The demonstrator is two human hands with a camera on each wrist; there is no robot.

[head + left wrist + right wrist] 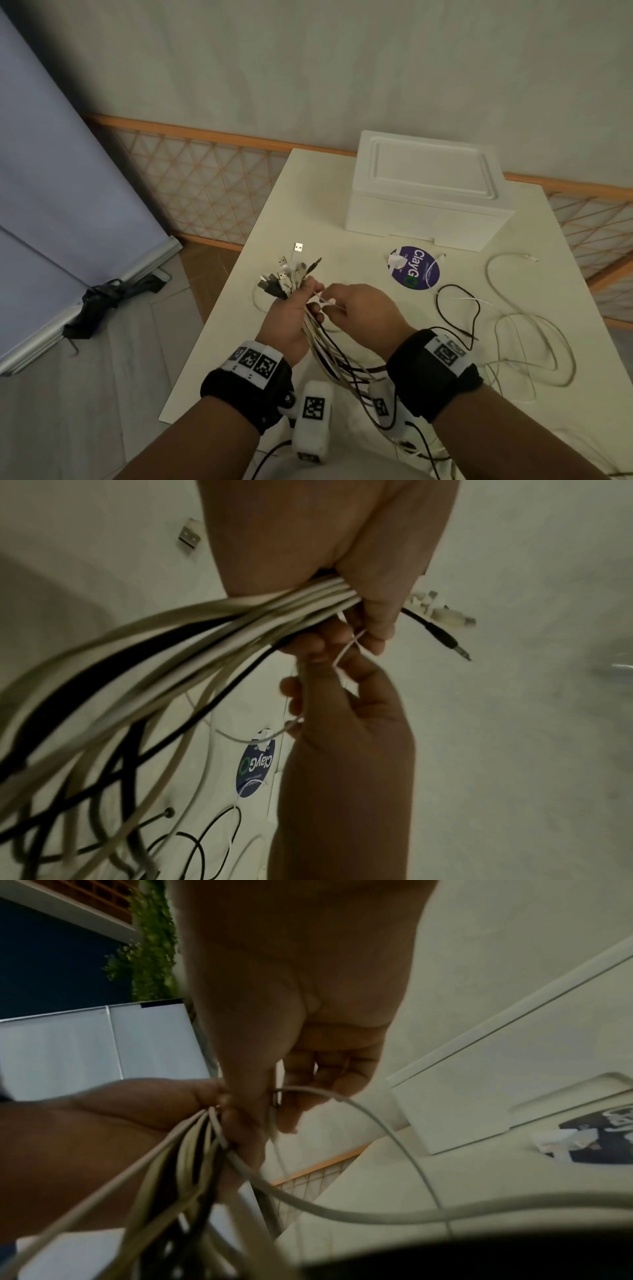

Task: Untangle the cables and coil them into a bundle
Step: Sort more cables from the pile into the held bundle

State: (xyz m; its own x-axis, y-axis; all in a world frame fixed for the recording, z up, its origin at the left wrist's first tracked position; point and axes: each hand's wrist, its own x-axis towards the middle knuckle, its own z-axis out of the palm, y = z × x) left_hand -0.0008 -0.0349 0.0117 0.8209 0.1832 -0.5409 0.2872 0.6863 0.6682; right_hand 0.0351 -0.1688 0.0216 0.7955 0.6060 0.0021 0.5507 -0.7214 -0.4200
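Observation:
My left hand [294, 315] grips a bundle of white and black cables [329, 346] above the near part of the white table [342, 212]. Their USB plugs and an audio jack [287, 270] fan out past my fist. In the left wrist view the cables [267, 607] run under my curled left fingers [377, 610]. My right hand [359, 308] is right beside the left and pinches a thin white strand [346, 650] at the bundle. In the right wrist view that thin white cable [359, 1110] arcs away from my right fingers [294, 1110].
Loose white cables [534, 346] and a thin black cable [459, 308] trail over the table's right side. A round purple ClayGo sticker [416, 267] lies behind my hands. A white foam box [428, 192] stands at the back. Off the table's left edge is bare floor.

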